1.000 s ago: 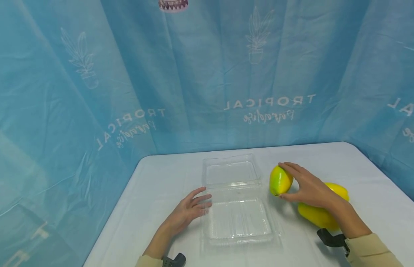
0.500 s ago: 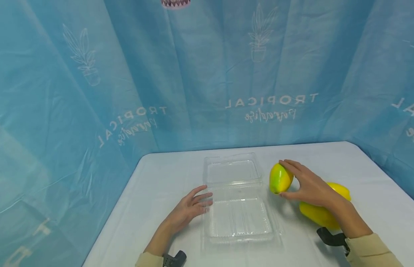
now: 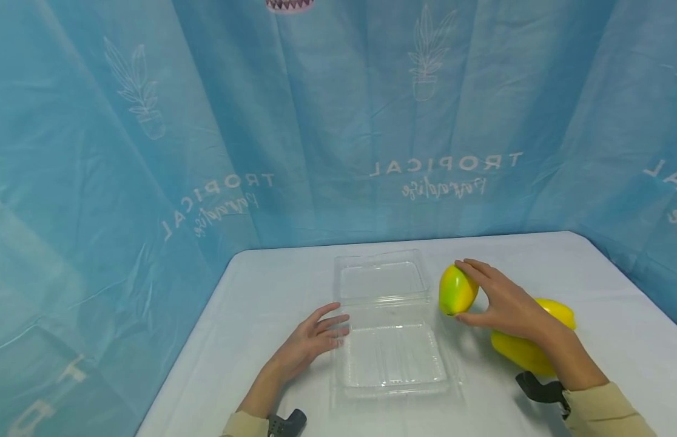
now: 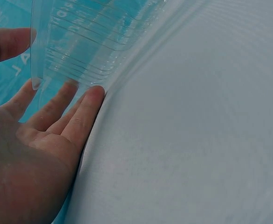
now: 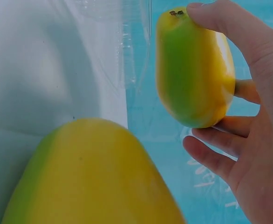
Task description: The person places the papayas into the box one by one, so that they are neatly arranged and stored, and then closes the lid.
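Observation:
A yellow-green mango (image 3: 458, 290) is held in the air by my right hand (image 3: 505, 306), to the right of a clear plastic clamshell container (image 3: 393, 355). The right wrist view shows my thumb on one end of the mango (image 5: 192, 70) and fingers at its other end and side. The container lies with its lid (image 3: 379, 280) folded back, away from me. My left hand (image 3: 306, 346) rests at the container's left edge, fingers spread and relaxed. In the left wrist view, thumb and fingertips touch the clear rim (image 4: 37, 56) without curling round it.
Two larger yellow fruits (image 3: 521, 352) lie on the white table (image 3: 278, 285) under my right forearm, partly hidden by it. One of them (image 5: 90, 177) looms large in the right wrist view. A blue printed curtain (image 3: 327, 121) hangs behind the table and along both sides.
The head view has tilted and shifted slightly. My right hand stays almost still with the mango, moving a touch toward the container. The left hand has not visibly moved on the container.

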